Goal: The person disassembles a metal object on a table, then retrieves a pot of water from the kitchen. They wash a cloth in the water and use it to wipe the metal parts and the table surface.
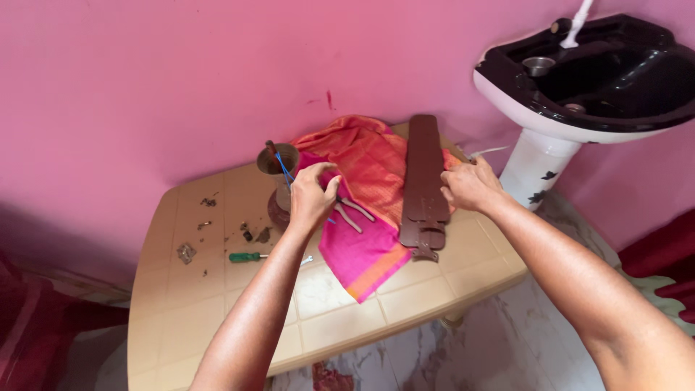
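Pinching the blue wire (284,171) at the metal motor hub (279,161) with my left hand (311,199), fingers clamped together, I steady the brown fan blade (423,181) with my right hand (470,187), fingers curled on its edge; freeing the wire needs a careful pull.

No packages, labels, signs or screens showed anywhere in the view. Nothing of that kind stood on the beige plastic tiled surface (217,304), and none hung on the plain pink painted wall (181,80) behind it.
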